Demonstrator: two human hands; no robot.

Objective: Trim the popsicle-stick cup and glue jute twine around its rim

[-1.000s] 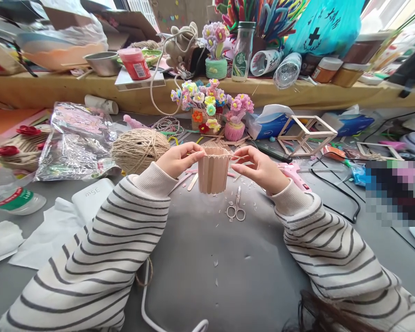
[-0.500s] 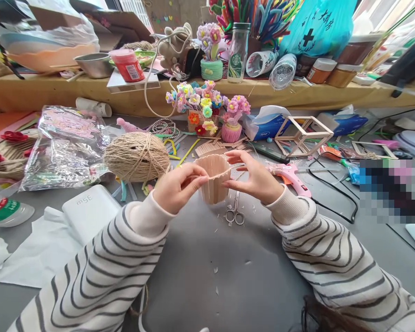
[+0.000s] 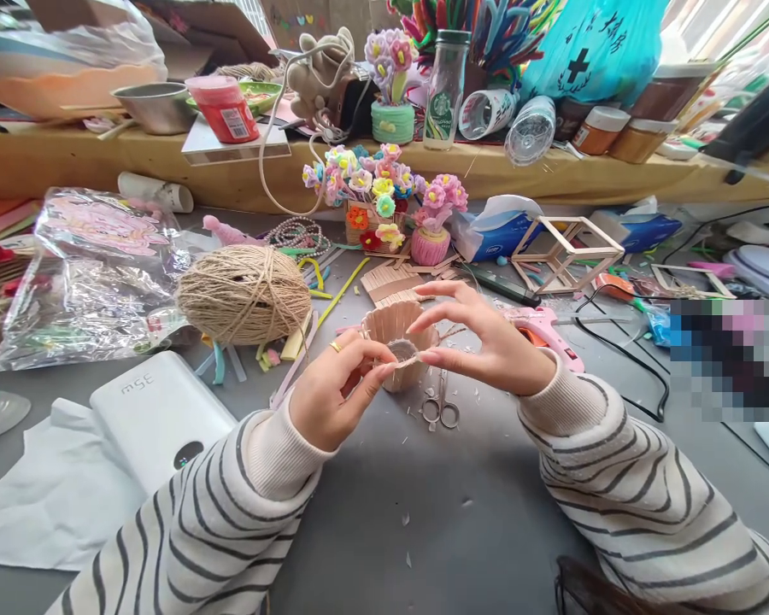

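Observation:
A tapered cup of thin wooden sticks [image 3: 384, 323] stands on the grey table beyond my hands. My left hand [image 3: 341, 389], with a ring on one finger, pinches a short, thick twine cord [image 3: 408, 362] in front of the cup. The cord curves round a small greyish oval that I cannot make out clearly. At the cord's other end, my right hand [image 3: 487, 342] has its thumb against it, with the index finger raised just above; its grip is partly hidden. Small scissors [image 3: 441, 412] lie just below the cup, near my right hand.
A large ball of twine [image 3: 243, 295] sits left of the cup. A pink glue gun [image 3: 548, 333] with a black cord lies at right, near a wooden stick frame [image 3: 567, 254]. A white power bank [image 3: 163, 418] is at left. Yarn flowers [image 3: 372, 192] stand behind.
Both hands have come lower and nearer, bringing the twine cord down from the cup's rim to its front. The cord, nearly straight before, is now bent. The view has shifted slightly.

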